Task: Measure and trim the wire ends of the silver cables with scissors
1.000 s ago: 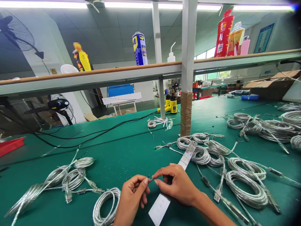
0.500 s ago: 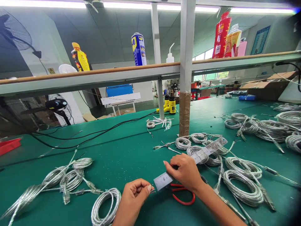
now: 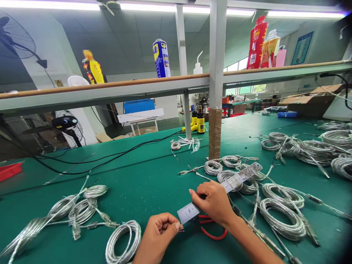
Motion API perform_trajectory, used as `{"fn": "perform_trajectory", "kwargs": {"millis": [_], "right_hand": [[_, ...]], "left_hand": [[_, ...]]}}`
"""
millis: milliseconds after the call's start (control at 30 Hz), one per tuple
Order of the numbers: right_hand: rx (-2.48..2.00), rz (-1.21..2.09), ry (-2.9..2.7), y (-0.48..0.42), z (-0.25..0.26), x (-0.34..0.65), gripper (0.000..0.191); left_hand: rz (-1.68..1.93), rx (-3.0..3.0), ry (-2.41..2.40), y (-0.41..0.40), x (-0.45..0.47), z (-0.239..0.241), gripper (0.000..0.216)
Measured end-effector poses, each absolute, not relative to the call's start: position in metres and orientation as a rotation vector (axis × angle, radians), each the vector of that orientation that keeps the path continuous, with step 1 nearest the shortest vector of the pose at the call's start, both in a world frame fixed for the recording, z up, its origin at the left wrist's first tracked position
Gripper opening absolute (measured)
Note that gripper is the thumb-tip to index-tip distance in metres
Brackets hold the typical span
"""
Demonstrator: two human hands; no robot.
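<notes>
Wires [image 3: 182, 230] — tips exposed, joined to nothing visible; pinched in grip of left hand [image 3: 163, 233], over worktop [image 3: 132, 198]. Red handles [image 3: 217, 238], beside right hand [image 3: 213, 201]. Strip [image 3: 188, 213] — in right hand's closed grip. Coils [image 3: 316, 153] beyond, some ends loose: seemingly unfinished.

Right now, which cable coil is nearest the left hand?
The single coil at the picture's bottom edge, just beside the left hand. The left bundle lies farther out, and the right-side coils lie beyond the right hand.
</notes>
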State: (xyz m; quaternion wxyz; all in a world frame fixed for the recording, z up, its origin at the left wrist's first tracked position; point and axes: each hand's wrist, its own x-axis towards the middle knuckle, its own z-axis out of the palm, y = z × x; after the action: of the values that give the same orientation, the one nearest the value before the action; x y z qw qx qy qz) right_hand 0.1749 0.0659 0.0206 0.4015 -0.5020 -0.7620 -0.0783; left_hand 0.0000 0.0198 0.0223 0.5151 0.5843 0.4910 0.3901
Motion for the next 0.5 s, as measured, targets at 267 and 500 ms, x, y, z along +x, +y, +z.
{"fn": "perform_trajectory", "kwargs": {"millis": [267, 500], "right_hand": [[-1.284, -0.105, -1.952, 0.0647, 0.0221, 0.1749, 0.042], [-1.312, -0.074, -1.960, 0.0670, 0.0186, 0.1751, 0.044]], "left_hand": [[0.866, 1.328, 1.140, 0.0225, -0.0006, 0.0160, 0.024], [0.775, 1.298, 1.115, 0.0238, -0.0010, 0.0171, 0.027]]}}
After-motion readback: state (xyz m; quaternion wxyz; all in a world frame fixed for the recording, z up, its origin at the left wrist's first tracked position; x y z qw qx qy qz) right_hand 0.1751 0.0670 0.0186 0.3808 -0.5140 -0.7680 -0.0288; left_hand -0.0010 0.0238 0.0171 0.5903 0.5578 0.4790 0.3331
